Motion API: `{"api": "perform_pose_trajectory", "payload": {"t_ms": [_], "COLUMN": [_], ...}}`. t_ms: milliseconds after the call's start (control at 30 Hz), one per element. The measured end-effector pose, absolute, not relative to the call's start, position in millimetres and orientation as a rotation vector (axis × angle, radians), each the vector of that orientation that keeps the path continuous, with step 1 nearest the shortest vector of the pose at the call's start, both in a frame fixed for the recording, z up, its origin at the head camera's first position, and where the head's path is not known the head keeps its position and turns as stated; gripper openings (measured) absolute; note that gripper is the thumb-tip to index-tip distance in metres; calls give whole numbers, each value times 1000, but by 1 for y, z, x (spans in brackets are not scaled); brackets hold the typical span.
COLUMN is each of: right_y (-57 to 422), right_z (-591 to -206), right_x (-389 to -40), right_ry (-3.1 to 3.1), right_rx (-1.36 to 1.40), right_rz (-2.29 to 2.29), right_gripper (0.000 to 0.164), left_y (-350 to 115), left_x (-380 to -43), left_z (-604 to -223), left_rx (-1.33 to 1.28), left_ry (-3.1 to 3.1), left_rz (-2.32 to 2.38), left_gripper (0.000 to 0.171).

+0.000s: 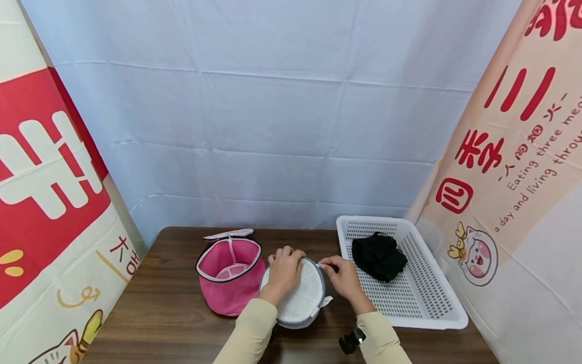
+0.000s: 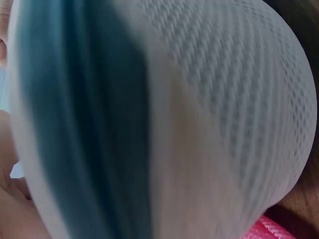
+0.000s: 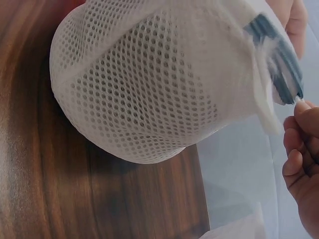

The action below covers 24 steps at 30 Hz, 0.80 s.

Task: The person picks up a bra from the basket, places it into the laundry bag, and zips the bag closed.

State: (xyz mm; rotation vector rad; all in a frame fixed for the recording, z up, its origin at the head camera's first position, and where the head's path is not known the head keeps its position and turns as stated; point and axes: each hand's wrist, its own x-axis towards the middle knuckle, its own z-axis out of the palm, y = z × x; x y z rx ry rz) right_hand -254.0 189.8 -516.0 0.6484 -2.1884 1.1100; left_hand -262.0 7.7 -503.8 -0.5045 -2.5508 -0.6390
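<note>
A round white mesh laundry bag (image 1: 300,298) with a grey-blue zipper (image 3: 284,69) around its lid stands on the table. My left hand (image 1: 285,270) lies over the lid and grips its far edge with bent fingers. On the right side of the rim, my right hand (image 1: 342,275) pinches the zipper pull (image 3: 299,101) between thumb and forefinger. Perforated mesh wall (image 2: 249,84) and blurred zipper tape fill much of the left wrist view. A white fabric tab (image 1: 326,301) sticks out from the near right of the rim. The bag's inside is hidden under the lid.
Left of the bag stands a pink laundry bag (image 1: 232,293), its lid (image 1: 229,234) flipped back. A white plastic basket (image 1: 423,303) at the right holds black fabric (image 1: 379,257). The brown wooden table (image 1: 159,303) ends at a hanging pale cloth (image 1: 273,126) behind.
</note>
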Motion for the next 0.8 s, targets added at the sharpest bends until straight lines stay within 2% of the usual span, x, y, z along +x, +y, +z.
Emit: {"api": "perform_pose_trajectory", "payload": {"t_ms": [67, 233, 800], "right_y": [189, 186, 185], "right_z": [-516, -513, -509], "right_x": [-255, -254, -248], "right_ry": [-2242, -2319, -2350], "right_rx": [588, 487, 485], "right_rz": [1108, 1129, 1160], "right_gripper": [3, 12, 8], "left_y": [6, 3, -1], "left_x": [-263, -265, -263], "left_z": [-505, -507, -506], "left_rx": [-513, -550, -538], "left_ry": [-2522, -2489, -2509], "left_rz": [-672, -756, -804], "left_gripper": [7, 4, 4]}}
